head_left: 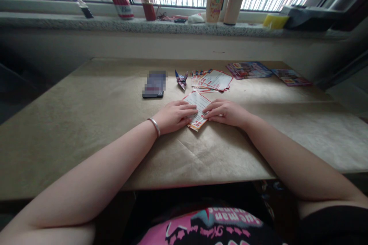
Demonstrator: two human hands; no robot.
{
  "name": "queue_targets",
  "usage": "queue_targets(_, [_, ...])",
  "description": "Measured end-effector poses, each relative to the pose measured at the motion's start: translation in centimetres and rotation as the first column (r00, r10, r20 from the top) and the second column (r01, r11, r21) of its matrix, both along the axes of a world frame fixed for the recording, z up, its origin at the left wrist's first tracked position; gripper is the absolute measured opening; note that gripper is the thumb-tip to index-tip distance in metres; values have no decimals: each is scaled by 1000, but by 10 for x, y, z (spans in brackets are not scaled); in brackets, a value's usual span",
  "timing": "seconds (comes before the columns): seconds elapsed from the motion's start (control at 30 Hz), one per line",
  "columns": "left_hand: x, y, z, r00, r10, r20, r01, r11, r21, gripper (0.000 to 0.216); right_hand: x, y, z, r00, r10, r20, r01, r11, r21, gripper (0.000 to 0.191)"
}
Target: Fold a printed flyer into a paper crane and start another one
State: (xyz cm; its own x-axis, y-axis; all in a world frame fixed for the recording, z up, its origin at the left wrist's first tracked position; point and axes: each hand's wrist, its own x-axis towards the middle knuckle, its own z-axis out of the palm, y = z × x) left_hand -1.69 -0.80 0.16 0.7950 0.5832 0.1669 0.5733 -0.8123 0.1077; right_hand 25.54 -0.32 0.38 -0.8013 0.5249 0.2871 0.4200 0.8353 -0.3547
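A square sheet of printed paper [198, 101], white with red edging, lies turned like a diamond on the table in front of me. On its left side rests my left hand [179, 114], fingers stretched out over the paper. My right hand [224, 112] lies on the right side, its fingertips on the sheet and fingers extended. Just behind the sheet is a fanned pile of similar printed papers [217, 80]. A small folded paper crane [181, 80] stands left of that pile.
A phone [155, 84] lies left of the crane. Colourful printed packets [250, 69] and another stack [291, 77] sit at the table's back right. On the windowsill [172, 27] stand a red can [122, 3], a patterned cup [215, 2] and a yellow object [275, 21].
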Motion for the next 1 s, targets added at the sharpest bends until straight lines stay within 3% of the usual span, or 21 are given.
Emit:
queue_targets(0.4, [-2, -2, 8, 996, -51, -68, 49, 998, -39, 55, -3, -9, 4, 991, -114, -69, 111, 993, -42, 17])
queue_targets(0.6, [-3, 2, 3, 996, -72, 52, 72, 997, -9, 37, -2, -8, 1, 980, -138, -143, 128, 989, -76, 14])
queue_targets(0.83, [-4, 4, 1, 992, -43, 122, 45, 999, -14, 32, -2, -12, 8, 971, -231, 65, 236, 969, -73, 5])
queue_targets(1.0, [-2, 0, 6, 988, 37, 147, -30, 998, -51, 37, -2, -15, 13, 950, -302, 80, 307, 950, -54, 8])
